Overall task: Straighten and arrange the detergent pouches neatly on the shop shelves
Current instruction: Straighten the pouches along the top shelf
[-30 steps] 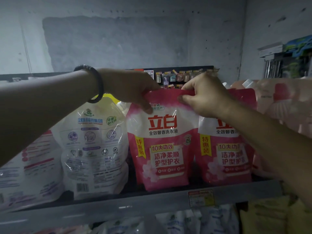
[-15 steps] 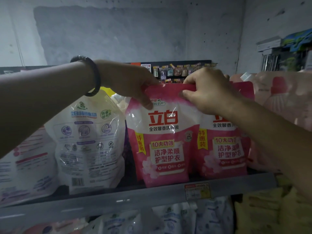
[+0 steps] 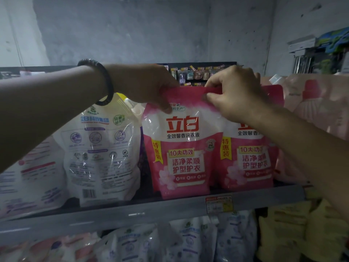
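Left hand (image 3: 143, 87) and right hand (image 3: 234, 93) still pinch the top edge of the front pink pouch (image 3: 181, 148), which stands upright on the shelf (image 3: 132, 212) as before.

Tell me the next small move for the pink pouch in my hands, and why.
Probably nudge the pouch back a little until it lines up with its pink neighbour. The left hand and right hand both pinch its top edge, and its base sits further forward, at the shelf edge, overlapping the neighbour.
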Available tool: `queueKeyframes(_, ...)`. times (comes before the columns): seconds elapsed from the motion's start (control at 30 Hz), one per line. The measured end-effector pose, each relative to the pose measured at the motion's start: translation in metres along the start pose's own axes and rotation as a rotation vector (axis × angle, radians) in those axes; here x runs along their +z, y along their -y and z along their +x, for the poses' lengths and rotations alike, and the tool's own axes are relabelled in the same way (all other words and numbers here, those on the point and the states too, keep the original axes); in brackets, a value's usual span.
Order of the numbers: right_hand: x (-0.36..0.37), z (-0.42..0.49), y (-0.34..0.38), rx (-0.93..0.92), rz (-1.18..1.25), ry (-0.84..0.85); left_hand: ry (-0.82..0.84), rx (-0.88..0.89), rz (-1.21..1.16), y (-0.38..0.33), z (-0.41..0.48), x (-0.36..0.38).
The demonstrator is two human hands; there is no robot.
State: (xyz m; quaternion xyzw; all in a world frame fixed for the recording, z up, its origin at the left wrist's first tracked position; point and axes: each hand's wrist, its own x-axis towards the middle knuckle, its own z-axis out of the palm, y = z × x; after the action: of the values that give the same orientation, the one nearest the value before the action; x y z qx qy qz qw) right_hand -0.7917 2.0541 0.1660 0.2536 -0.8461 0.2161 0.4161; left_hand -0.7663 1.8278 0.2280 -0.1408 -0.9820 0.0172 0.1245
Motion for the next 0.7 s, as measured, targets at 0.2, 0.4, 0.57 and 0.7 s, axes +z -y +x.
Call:
queueKeyframes(0.2, -0.004, -0.004, 0.007, 0.04, 0.036, 0.048, 0.018, 0.084, -0.034, -0.005, -0.011, -0.002)
queueKeyframes(0.4, -0.005, -0.012, 0.007, 0.037, 0.099, -0.005, -0.118, 0.08, 0.03, -0.013, -0.018, 0.002)
queueKeyframes(0.57, -0.01, -0.026, 0.009, 0.022, 0.116, -0.093, -0.291, 0.06, -0.039, -0.025, -0.039, 0.009)
queueKeyframes(0.7, -0.012, -0.044, 0.018, 0.049, 0.112, -0.165, -0.447, 0.11, 0.017, -0.032, -0.057, 0.025)
